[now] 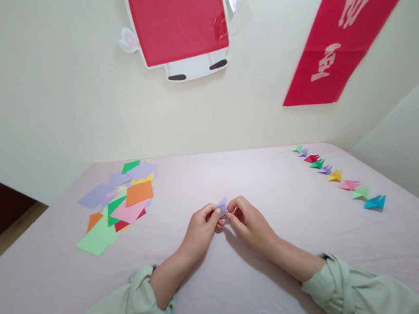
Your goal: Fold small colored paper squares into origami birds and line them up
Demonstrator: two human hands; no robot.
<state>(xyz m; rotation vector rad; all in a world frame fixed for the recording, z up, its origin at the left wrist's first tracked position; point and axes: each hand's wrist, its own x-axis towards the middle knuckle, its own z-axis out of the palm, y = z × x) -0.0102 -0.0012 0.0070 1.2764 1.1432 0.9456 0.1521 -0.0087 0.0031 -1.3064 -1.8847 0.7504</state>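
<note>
A small light-purple folded paper [222, 205] is held over the middle of the table, one pointed corner sticking up. My left hand [202, 224] pinches it between thumb and fingers from the left. On the other side, the thumb and forefinger of my right hand [250, 223] close on its right edge. The fingers hide the lower part of the paper, so its full shape cannot be made out.
Loose coloured paper sheets [128, 210] lie overlapping on the left of the pale cloth-covered table [204, 177]. Several small folded paper figures, among them a blue one [375, 203], form a slanting row on the right. A wall with red decorations [183, 22] stands behind.
</note>
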